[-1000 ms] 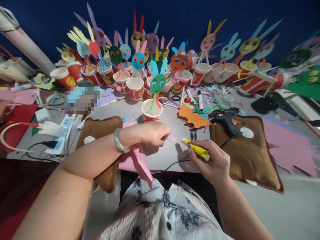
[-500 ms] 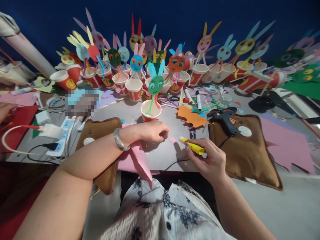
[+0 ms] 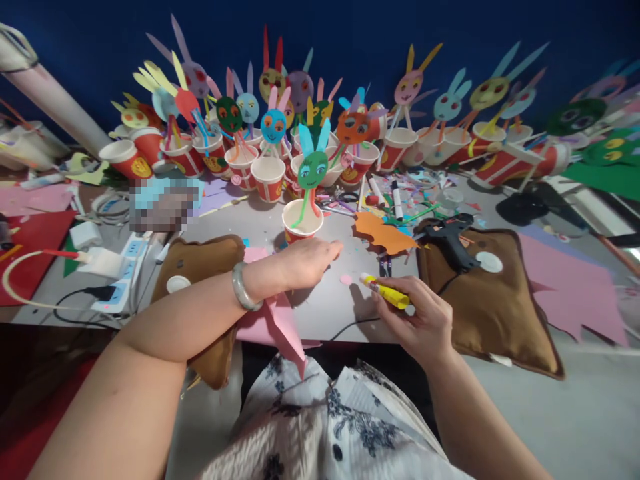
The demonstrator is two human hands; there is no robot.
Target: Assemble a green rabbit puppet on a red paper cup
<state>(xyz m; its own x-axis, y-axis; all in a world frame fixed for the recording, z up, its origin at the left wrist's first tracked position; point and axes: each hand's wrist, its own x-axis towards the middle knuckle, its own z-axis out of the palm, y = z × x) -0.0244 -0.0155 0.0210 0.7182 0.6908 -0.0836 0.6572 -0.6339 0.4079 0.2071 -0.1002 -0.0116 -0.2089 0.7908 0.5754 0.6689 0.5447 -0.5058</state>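
Observation:
My right hand (image 3: 417,313) grips a yellow glue stick (image 3: 393,295), its white end pointing left. Just left of that end, a small pink paper circle (image 3: 346,279) lies on the table. My left hand (image 3: 310,263) hovers left of the circle, its fingers closed together and pointing right. Whether anything is between those fingertips is hidden. Directly behind it stands a paper cup (image 3: 301,231) holding a green paper rabbit face (image 3: 313,170) with blue ears, on green and red stems. Folded pink paper (image 3: 280,320) lies under my left wrist.
Many red-and-white cups with paper rabbits, such as a blue one (image 3: 273,127), line the back. A black glue gun (image 3: 453,243) rests on a brown cushion (image 3: 495,307) at right. Orange paper (image 3: 384,233) lies nearby. A power strip (image 3: 123,280) with cables is at left.
My left hand has shifted slightly right and up, its fingers stretching from a curl toward the right. My right hand holds the glue stick in nearly the same place.

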